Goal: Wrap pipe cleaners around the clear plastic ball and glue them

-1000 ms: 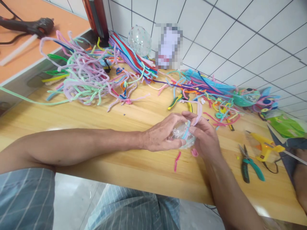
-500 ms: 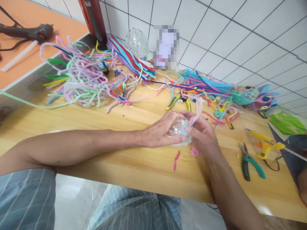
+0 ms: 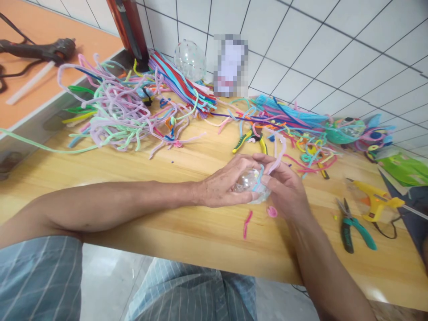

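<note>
Just above the wooden table, a clear plastic ball (image 3: 248,179) is gripped by my left hand (image 3: 230,180), thumb in front and fingers over its far side. A light blue pipe cleaner (image 3: 259,177) runs across the ball's right side. My right hand (image 3: 284,183) pinches a lilac pipe cleaner (image 3: 278,158) against that side; its loose end sticks up past the fingers. Part of the ball and the pinched end are covered by my hands. Below them on the table lie a short dark pink pipe cleaner piece (image 3: 247,224) and a small pink coil (image 3: 272,211).
A tangle of lilac and mint pipe cleaners (image 3: 120,107) fills the back left. Behind my hands are yellow-black pliers (image 3: 243,141). Teal-handled pliers (image 3: 356,227) and a yellow glue gun (image 3: 376,200) lie right. Another clear ball (image 3: 190,60) stands by the tiled wall.
Both hands stay nearly in place around the ball. The right hand and the lilac pipe cleaner have shifted slightly right, and the view has turned a little.
</note>
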The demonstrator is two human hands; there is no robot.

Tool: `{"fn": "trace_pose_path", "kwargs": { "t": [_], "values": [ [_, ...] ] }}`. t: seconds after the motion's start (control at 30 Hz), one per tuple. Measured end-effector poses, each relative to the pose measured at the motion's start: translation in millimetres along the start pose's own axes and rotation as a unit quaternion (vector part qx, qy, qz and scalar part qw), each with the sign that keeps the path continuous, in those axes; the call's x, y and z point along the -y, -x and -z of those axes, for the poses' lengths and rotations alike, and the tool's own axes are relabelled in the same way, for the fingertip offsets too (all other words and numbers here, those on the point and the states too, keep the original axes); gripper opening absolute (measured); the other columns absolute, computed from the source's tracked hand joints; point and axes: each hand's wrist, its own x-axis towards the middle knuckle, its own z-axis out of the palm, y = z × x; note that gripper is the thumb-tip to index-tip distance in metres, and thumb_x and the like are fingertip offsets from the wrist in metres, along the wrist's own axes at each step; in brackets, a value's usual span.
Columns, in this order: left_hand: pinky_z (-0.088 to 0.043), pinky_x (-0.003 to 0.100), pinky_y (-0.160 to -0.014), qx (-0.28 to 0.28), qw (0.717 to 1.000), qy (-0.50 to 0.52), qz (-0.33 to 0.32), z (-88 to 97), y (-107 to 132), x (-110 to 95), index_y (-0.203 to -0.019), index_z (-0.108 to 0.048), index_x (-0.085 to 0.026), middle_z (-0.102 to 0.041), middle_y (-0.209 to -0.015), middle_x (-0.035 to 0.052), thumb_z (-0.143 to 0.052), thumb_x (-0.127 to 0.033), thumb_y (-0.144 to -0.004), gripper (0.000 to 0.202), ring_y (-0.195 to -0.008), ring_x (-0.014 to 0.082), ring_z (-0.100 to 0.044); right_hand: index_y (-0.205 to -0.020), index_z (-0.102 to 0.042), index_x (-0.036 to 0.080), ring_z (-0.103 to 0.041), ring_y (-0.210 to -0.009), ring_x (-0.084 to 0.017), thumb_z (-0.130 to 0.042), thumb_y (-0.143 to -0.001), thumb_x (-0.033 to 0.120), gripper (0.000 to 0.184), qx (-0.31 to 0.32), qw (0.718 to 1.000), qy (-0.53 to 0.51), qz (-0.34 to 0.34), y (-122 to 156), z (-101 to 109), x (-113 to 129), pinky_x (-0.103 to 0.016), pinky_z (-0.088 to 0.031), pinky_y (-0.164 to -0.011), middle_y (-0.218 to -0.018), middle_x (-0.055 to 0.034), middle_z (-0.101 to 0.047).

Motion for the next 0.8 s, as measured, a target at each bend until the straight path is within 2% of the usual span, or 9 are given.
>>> {"fn": "trace_pose_path", "kwargs": {
  "t": [0.17,0.3,0.37,0.5,0.6,0.8],
  "values": [
    [-0.050,0.058,-0.119,0.008,1.000,-0.008,-0.003,0.0,1,3,-0.143,-0.042,-0.024,-0.054,-0.148,0.0183,-0.070,-0.041,-0.098,0.055,-0.146,0.0324,-0.054,-0.088,-0.076,0.028,-0.069,-0.129,-0.030,-0.091,-0.077,0.039,0.022,0.006,1.000,0.008,0.011,0,1,-2,-0.046,-0.057,-0.105,-0.141,-0.0040,-0.076],
    [-0.048,0.062,-0.122,0.008,0.999,-0.020,-0.026,-3.9,3,11,-0.149,-0.038,-0.026,-0.049,-0.154,0.0201,-0.083,-0.049,-0.086,0.081,-0.151,0.0375,-0.050,-0.086,-0.076,0.028,-0.071,-0.126,-0.031,-0.094,-0.072,0.042,0.026,-0.017,1.000,-0.001,0.011,-2,0,-4,-0.049,-0.057,-0.106,-0.136,-0.0041,-0.078],
    [-0.048,0.063,-0.122,0.000,0.999,-0.032,-0.037,-5.9,4,15,-0.151,-0.036,-0.024,-0.048,-0.153,0.0217,-0.087,-0.048,-0.081,0.090,-0.150,0.0393,-0.049,-0.083,-0.075,0.028,-0.072,-0.123,-0.031,-0.095,-0.070,0.041,0.027,-0.025,1.000,-0.009,0.012,-3,-1,-4,-0.049,-0.057,-0.106,-0.133,-0.0038,-0.079],
    [-0.048,0.062,-0.122,0.006,0.998,-0.047,-0.047,-5.7,4,16,-0.152,-0.033,-0.023,-0.046,-0.154,0.0228,-0.080,-0.040,-0.088,0.081,-0.151,0.0380,-0.049,-0.082,-0.074,0.028,-0.072,-0.123,-0.030,-0.094,-0.070,0.037,0.025,-0.032,0.999,-0.014,0.007,-5,-3,-4,-0.048,-0.056,-0.105,-0.133,-0.0035,-0.079],
    [-0.048,0.063,-0.121,0.024,0.997,-0.053,-0.058,-3.1,4,16,-0.153,-0.031,-0.025,-0.047,-0.154,0.0218,-0.076,-0.042,-0.093,0.077,-0.151,0.0374,-0.049,-0.081,-0.073,0.028,-0.072,-0.123,-0.029,-0.094,-0.070,0.034,0.025,-0.035,0.999,-0.015,0.003,-5,-3,-4,-0.046,-0.058,-0.102,-0.132,-0.0034,-0.079],
    [-0.047,0.065,-0.122,0.029,0.996,-0.052,-0.065,-1.4,3,17,-0.153,-0.030,-0.026,-0.047,-0.154,0.0211,-0.072,-0.041,-0.095,0.073,-0.154,0.0376,-0.046,-0.080,-0.072,0.027,-0.072,-0.120,-0.029,-0.094,-0.070,0.034,0.025,-0.038,0.999,-0.010,0.006,-4,-2,-4,-0.045,-0.060,-0.098,-0.132,-0.0031,-0.079]
  ]
}}
